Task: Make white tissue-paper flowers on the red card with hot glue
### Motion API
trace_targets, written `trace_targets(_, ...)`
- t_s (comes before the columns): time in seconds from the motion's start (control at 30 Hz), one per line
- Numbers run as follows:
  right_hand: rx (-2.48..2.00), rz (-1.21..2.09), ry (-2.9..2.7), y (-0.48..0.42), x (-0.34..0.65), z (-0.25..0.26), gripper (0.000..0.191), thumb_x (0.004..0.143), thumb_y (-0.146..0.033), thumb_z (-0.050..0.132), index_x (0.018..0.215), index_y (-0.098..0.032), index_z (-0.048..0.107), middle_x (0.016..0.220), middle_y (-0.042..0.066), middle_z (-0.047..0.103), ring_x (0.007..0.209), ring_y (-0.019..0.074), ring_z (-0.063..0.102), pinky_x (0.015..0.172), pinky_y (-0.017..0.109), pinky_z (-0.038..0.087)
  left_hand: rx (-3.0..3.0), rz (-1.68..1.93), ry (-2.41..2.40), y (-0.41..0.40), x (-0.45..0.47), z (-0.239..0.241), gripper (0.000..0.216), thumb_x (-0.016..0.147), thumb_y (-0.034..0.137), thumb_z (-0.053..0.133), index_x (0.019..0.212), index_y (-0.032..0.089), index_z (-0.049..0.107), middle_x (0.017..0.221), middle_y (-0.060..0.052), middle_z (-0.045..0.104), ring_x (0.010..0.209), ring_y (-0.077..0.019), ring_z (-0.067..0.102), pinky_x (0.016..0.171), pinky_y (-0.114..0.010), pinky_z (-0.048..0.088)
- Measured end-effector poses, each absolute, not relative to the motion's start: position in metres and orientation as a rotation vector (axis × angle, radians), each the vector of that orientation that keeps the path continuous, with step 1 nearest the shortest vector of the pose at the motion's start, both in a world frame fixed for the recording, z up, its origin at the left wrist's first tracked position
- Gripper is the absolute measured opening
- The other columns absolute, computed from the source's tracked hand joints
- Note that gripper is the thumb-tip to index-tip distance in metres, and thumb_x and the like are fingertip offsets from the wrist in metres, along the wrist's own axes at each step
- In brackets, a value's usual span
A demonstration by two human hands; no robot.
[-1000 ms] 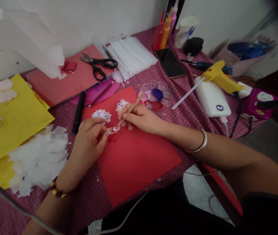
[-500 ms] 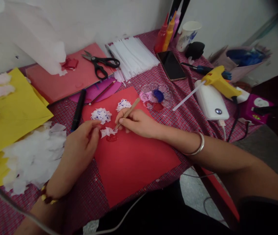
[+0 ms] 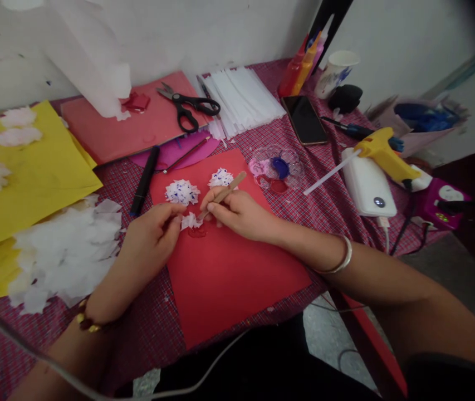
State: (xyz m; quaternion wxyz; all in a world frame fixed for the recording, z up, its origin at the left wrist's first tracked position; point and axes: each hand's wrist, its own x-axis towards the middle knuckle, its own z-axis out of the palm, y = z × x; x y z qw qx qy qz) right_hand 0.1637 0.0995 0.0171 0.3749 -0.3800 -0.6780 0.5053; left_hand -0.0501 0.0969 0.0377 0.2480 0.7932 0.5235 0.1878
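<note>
- While pinching a wooden stick [image 3: 235, 181] in the right hand [image 3: 241, 214], pointing its lower tip at the right edge of crumpled white tissue [image 3: 190, 221] on a red sheet [image 3: 237, 278].
- Curling the left hand [image 3: 149, 234] beside the tissue's left edge; cannot tell whether pinching it.
- Note two blue-speckled white clusters [image 3: 182, 192] just beyond.

Wearing: bracelet [image 3: 89, 322] left, bangle [image 3: 348, 254] right, black clothing [image 3: 258, 365].
My left hand [image 3: 151, 234] is bare, rounded beads strung at the wrist, dark reddish-brown mixed with yellow-gold; my right hand [image 3: 239, 213] is bare too, bangle further up the forearm, smooth silvery band, slim, light sheen; forearms uncovered; solid black over my lap, folds too dark to make out; more black cloth [image 3: 450, 377] by my right upper arm, can't tell if sleeve.
</note>
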Motion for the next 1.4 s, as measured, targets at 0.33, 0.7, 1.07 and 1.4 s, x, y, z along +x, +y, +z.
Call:
trace_targets(0.33, -1.038, 1.491, -1.277, 0.105, 0.176, 0.016, 0.013, 0.095, -0.019, 0.047, 0.086, -0.016, 0.057, 0.074, 0.001, 0.067, 0.052, 0.0087, 0.057, 0.052, 0.021, 0.048, 2.135, 0.572, 1.929, 0.109, -0.110, 0.080, 0.027, 0.086, 0.043, 0.053, 0.095, 0.026, 0.071, 0.085, 0.000, 0.074, 0.080, -0.0230, 0.070, 0.077, -0.039, 0.053)
trace_targets(0.7, -1.060, 1.478, -1.370, 0.099, 0.173, 0.025, 0.016, 0.094, -0.015, 0.046, 0.083, -0.017, 0.057, 0.075, 0.001, 0.064, 0.062, 0.0100, 0.061, 0.056, 0.021, 0.050, 2.309, 0.736, 1.736, 0.102, -0.113, 0.071, 0.017, 0.087, 0.035, 0.060, 0.093, 0.025, 0.072, 0.088, -0.001, 0.075, 0.081, -0.0223, 0.071, 0.073, -0.037, 0.056)
trace_targets(1.07, -0.952, 1.314, -1.661, 0.096, 0.173, 0.018, 0.015, 0.094, -0.016, 0.045, 0.087, -0.017, 0.058, 0.087, 0.003, 0.062, 0.068, 0.0107, 0.057, 0.062, 0.024, 0.049, 2.630, 0.504, 1.135, 0.095, -0.071, 0.039, 0.018, 0.097, 0.019, 0.049, 0.102, 0.020, 0.066, 0.102, -0.007, 0.074, 0.096, -0.0214, 0.069, 0.089, -0.036, 0.057)
trace_targets(1.4, -0.890, 1.219, -1.896, 0.095, 0.173, 0.019, 0.019, 0.098, -0.019, 0.041, 0.094, -0.017, 0.059, 0.093, 0.005, 0.063, 0.081, 0.0147, 0.058, 0.073, 0.028, 0.048, 2.587, 0.399, 1.160, 0.097, -0.075, 0.036, 0.022, 0.096, 0.021, 0.045, 0.102, 0.021, 0.066, 0.105, -0.008, 0.075, 0.099, -0.0252, 0.069, 0.092, -0.043, 0.056)
